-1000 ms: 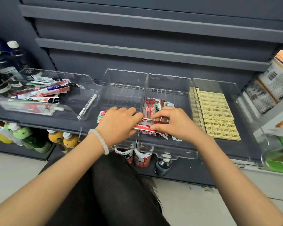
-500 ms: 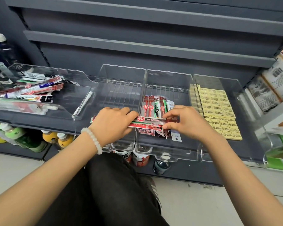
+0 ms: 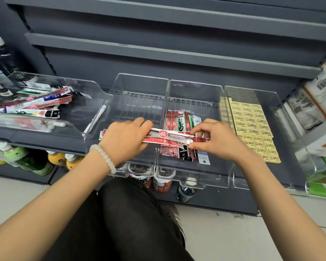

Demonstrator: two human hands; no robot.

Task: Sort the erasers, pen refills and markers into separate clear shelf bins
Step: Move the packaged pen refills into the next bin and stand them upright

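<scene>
Pen refills (image 3: 169,136) in red packs are held sideways over 2 clear bins (image 3: 194,102); the left hand (image 3: 124,140) grips one end, the right hand (image 3: 215,138) pinches the other with curled fingers (image 3: 196,131).

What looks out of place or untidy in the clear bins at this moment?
A lone white marker leans at a slant against the side wall of the wide left bin, apart from the jumbled packets there. The yellow erasers lie in neat rows. Both hands hold refill packs across two bins.
</scene>
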